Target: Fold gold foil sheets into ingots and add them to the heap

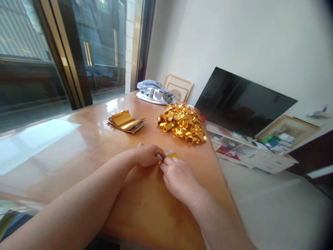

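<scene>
Two bare hands meet over a small strip of gold foil on a glossy wooden table. The left hand is closed, its fingers curled in on the strip's left end, while the right hand pinches the same piece from the lower side. Both grips are shut on it, though the hands hide exactly which fingers touch it. A pale band lies along the strip's upper side, with gold showing beyond the fingertips. Pinching with the fingertips close to the working edge seems the sound way to handle foil this thin, since light, even pressure is less likely to tear or crease it. Straight ahead of the grip, a heap of crumpled gold foil pieces lies on the table, and ahead to the left sits a curled stack of gold foil sheets. Farther beyond the grip are a bundled grey cloth and leaning picture frames. Off to the right, a dark flat screen leans above a white cabinet.
</scene>
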The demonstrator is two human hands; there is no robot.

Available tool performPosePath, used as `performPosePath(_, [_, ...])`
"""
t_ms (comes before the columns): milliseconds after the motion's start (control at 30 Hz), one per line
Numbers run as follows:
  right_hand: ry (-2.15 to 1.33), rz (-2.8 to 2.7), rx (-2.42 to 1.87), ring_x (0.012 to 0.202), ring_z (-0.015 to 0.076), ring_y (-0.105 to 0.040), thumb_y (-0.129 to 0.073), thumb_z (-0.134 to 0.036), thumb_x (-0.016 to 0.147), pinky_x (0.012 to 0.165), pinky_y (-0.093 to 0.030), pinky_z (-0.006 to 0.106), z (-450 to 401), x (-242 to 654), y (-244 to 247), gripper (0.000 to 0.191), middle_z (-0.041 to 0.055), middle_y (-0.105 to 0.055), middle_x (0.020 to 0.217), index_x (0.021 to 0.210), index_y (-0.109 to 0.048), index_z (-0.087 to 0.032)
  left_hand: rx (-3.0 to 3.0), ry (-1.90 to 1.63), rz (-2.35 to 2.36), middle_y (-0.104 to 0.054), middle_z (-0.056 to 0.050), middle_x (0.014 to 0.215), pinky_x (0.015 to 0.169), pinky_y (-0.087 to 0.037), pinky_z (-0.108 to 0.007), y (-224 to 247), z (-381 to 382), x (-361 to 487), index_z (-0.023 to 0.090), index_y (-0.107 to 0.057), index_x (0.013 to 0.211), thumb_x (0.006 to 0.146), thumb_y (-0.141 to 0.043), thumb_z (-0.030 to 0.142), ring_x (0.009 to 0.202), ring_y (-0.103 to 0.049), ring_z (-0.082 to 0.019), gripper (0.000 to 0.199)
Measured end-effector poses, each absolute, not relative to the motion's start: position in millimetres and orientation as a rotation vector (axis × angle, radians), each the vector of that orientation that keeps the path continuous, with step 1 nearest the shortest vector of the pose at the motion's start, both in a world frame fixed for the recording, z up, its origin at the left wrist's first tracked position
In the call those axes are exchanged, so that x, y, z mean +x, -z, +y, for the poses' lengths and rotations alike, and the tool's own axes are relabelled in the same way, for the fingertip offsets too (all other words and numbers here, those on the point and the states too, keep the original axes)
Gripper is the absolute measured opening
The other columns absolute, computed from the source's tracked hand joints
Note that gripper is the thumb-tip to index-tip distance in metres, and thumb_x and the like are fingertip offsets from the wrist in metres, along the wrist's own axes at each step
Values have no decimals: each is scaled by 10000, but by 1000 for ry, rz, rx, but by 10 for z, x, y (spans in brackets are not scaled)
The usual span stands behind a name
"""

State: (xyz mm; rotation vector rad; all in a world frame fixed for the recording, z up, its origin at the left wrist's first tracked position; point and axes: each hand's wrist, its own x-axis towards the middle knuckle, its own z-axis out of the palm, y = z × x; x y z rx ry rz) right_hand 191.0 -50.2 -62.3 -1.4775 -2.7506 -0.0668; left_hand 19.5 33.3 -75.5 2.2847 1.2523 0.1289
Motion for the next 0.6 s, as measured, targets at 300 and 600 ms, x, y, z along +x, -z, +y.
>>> performPosePath(300, [-35, -2725, -1443, 1065, 239, -558, -493, -134, 912, 933, -449, 342, -509, 1879, 632, 318, 89, -668, 1156, 1146, -699, -196, 2265, -122, 1237, -787, 19, 1036, 1048, -315, -544, 747, 340, 193, 359, -748, 1093, 842, -508, 238, 1032, -668, -255, 367])
performPosePath(600, [-179, -2674, -1539, 1135, 215, -558, -508, -173, 922, 988, -429, 313, -470, 2073, 536, 345, 75, -669, 1192, 1156, -744, -265, 2248, -166, 1277, -775, 58, 983, 1063, -296, -516, 730, 299, 209, 375, -756, 1031, 818, -608, 389, 973, -667, -237, 259])
